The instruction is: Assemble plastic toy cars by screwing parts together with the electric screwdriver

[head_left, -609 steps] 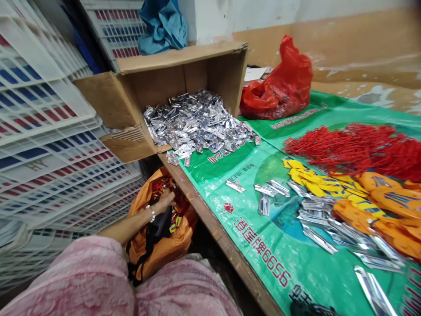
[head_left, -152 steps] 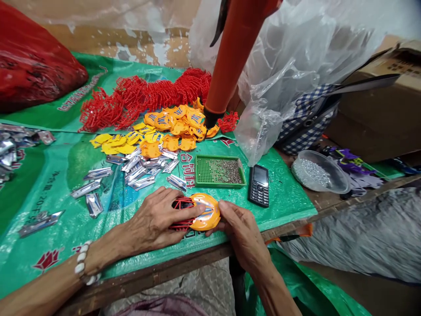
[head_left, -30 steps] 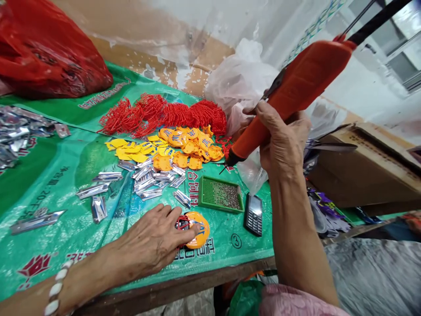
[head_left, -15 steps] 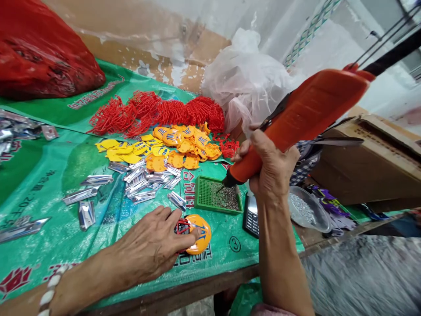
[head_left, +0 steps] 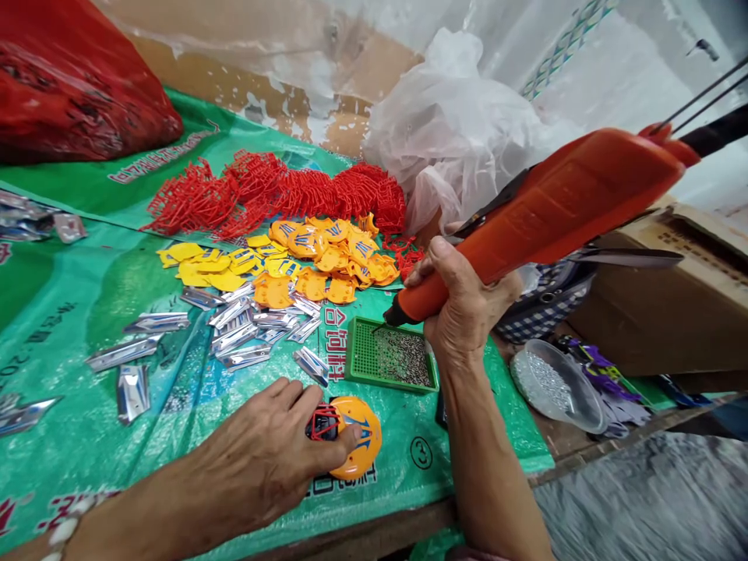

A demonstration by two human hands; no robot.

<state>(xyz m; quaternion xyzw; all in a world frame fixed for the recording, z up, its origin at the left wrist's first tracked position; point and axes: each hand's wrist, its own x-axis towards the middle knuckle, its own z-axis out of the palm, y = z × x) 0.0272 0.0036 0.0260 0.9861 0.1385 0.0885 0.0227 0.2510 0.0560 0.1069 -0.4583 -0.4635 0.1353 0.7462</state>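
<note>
A workbench (head_left: pixel 374 538) with a bare wooden front edge, draped in a green printed woven sheet (head_left: pixel 70 312), stands against a wall (head_left: pixel 280 70) whose tan lower band is scuffed and flaking under white paint (clear plastic film hangs over part of it). Beyond the fingers, a crumpled translucent bag (head_left: pixel 461 132) leans on that wall; a brown cardboard box (head_left: pixel 672 304) sits at the far right. Even daylight falls across the bench, and grey floor (head_left: pixel 643 506) blurs below its right corner
</note>
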